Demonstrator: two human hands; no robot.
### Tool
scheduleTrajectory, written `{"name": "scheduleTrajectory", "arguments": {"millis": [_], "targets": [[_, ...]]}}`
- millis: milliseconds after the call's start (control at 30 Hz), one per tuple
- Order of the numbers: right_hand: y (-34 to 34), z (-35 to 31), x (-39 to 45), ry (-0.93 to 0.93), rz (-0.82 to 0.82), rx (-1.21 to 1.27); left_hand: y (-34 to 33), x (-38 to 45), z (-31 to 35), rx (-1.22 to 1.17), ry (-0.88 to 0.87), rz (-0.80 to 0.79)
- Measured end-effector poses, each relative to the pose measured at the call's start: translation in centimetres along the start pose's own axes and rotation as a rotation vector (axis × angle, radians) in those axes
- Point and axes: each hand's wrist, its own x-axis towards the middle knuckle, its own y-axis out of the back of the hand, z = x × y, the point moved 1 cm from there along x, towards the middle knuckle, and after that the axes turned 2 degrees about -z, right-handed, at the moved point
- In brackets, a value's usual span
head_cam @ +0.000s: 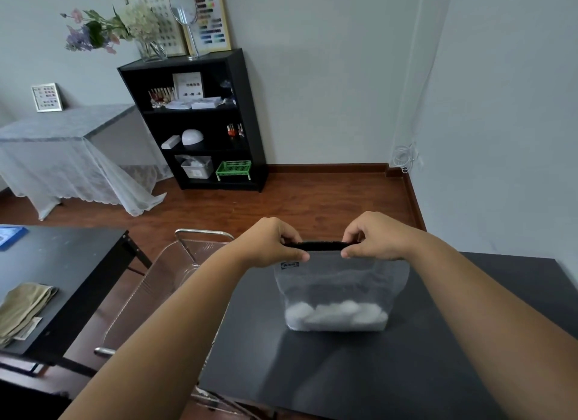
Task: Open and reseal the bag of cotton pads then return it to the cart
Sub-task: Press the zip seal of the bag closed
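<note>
Both hands up at the top of the bag [341, 294] now: left hand [273, 243] and right hand [377, 236] each pinch its black zip strip [322, 246] (thumbs below, fingers above). It stands upright on the dark table [359, 372], cotton pads [336, 316] inside, transparent cart [162, 282] just left.

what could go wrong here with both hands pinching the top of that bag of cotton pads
1. The bag stands upright on the dark table with pads only at the bottom; a hard tug by the left hand and right hand on the black seal strip might tip it.
2. An uneven press may leave the seal partly open.
</note>
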Motion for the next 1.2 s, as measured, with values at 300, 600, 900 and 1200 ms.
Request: {"name": "scheduleTrajectory", "arguments": {"millis": [300, 600, 900, 1200], "targets": [[0.7, 1.1, 0.3, -0.038, 0.005, 0.095, -0.1, -0.8, -2.0, -0.169, 0.031, 0.09], [0.9, 1.0, 0.6, -0.04, -0.047, 0.082, -0.9, -1.0, -2.8, -0.245, 0.05, 0.108], [-0.3, -1.8, 2.0, 0.051, -0.037, 0.036, -1.5, -0.9, -2.6, -0.151, 0.012, 0.165], [-1.9, -3.4, 3.3, 0.059, -0.022, -0.061, -1.5, -1.2, -1.9, -0.167, -0.025, 0.172]]}}
